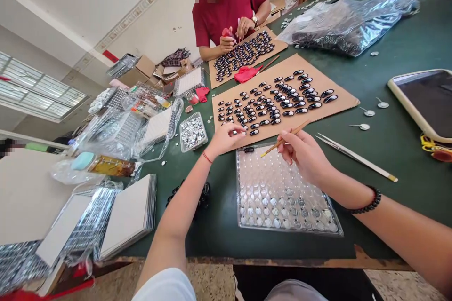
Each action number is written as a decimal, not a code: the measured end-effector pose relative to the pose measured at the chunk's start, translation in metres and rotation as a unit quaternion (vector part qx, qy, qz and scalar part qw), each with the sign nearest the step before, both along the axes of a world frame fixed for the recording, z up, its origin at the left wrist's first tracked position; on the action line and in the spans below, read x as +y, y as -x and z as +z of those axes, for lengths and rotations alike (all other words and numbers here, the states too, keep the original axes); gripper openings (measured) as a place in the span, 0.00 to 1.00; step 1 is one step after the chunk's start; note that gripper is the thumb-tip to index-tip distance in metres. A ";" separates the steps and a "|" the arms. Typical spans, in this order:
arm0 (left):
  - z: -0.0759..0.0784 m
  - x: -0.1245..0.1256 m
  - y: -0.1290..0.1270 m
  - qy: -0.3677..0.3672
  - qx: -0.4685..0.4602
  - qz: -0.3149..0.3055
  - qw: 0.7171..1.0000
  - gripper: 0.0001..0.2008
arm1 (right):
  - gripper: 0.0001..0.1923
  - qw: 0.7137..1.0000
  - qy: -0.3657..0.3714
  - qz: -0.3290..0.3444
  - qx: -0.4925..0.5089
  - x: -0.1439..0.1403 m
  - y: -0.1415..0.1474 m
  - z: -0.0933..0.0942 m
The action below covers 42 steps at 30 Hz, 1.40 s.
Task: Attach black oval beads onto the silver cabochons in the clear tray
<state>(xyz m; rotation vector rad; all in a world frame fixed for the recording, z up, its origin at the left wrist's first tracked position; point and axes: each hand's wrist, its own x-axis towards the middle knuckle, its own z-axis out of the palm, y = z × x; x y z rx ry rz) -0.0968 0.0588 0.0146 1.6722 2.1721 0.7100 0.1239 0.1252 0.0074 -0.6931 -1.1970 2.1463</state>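
My left hand (226, 138) rests at the near edge of a brown cardboard sheet (339, 99), fingers pinched on a small piece among several black oval pieces (282, 96). My right hand (305, 153) holds a thin wooden stick (284, 138), its tip pointing left over the top of a clear blister tray (282, 193). The tray's pockets hold small silvery discs in the near rows; one black oval (248, 150) sits at its far left corner.
Metal tweezers (355, 156) lie right of the tray, a phone (425, 99) at the right edge. A small box of silver discs (192, 132), stacked trays and bags crowd the left. A person in red works at a second cardboard sheet (243, 54); a foil bag (349, 23) lies beyond.
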 end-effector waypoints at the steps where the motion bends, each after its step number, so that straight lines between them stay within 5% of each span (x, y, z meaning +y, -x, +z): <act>1: -0.003 -0.013 -0.014 0.018 0.021 -0.008 1.000 0.13 | 0.10 1.000 -0.018 0.009 -0.003 -0.002 0.000 -0.001; 6: -0.022 -0.039 -0.042 -0.010 0.087 0.022 0.996 0.14 | 0.14 0.970 -0.236 0.053 -0.034 -0.016 -0.004 -0.005; 12: -0.020 -0.050 -0.059 -0.085 0.127 0.032 0.988 0.09 | 0.19 0.811 -0.535 0.221 -0.079 -0.011 -0.023 0.010; 15: -0.014 -0.065 -0.074 -0.127 -0.049 0.080 0.987 0.08 | 0.19 0.750 -0.602 0.245 -0.121 -0.005 -0.026 0.015; 18: -0.011 -0.080 -0.084 -0.136 -0.295 0.136 0.936 0.09 | 0.20 0.729 -0.618 0.248 -0.158 -0.001 -0.026 0.014; 21: -0.009 -0.089 -0.088 -0.134 -0.418 0.198 0.876 0.09 | 0.19 0.747 -0.604 0.230 -0.157 0.001 -0.027 0.014; 23: -0.008 -0.092 -0.090 -0.133 -0.439 0.213 0.862 0.10 | 0.18 0.774 -0.587 0.184 -0.151 0.002 -0.028 0.016; 30: -0.007 -0.093 -0.099 -0.033 -0.333 0.137 0.933 0.13 | 0.15 0.850 -0.517 0.067 -0.077 -0.017 -0.027 0.014; 39: -0.010 -0.093 -0.113 -0.058 -0.374 0.127 0.917 0.16 | 0.13 0.914 -0.400 0.066 -0.013 -0.032 -0.025 0.003; 42: -0.003 -0.094 -0.099 -0.080 -0.369 0.149 0.914 0.15 | 0.12 0.942 -0.334 0.009 0.030 -0.031 -0.026 0.004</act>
